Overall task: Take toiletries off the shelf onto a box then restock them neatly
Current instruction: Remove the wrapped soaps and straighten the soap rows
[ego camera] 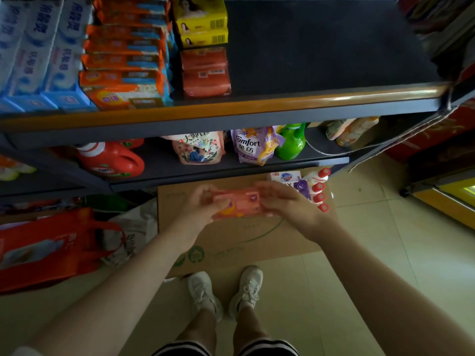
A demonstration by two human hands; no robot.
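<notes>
Trouble could come if we fumble this orange soap pack (237,202), pinched at its ends by our left hand (203,205) and right hand (288,205) above the cardboard box (231,242). Bottles (320,191) and soap boxes (285,177) crowd the far corner, and the shelf (221,109) edge juts out above.

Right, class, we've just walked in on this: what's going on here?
A person stands at a shop shelf, gripping an orange-pink soap pack by its ends with the left hand and right hand, above a cardboard box. Other toiletries already lie on the box; the shelf's right part is bare.
</notes>
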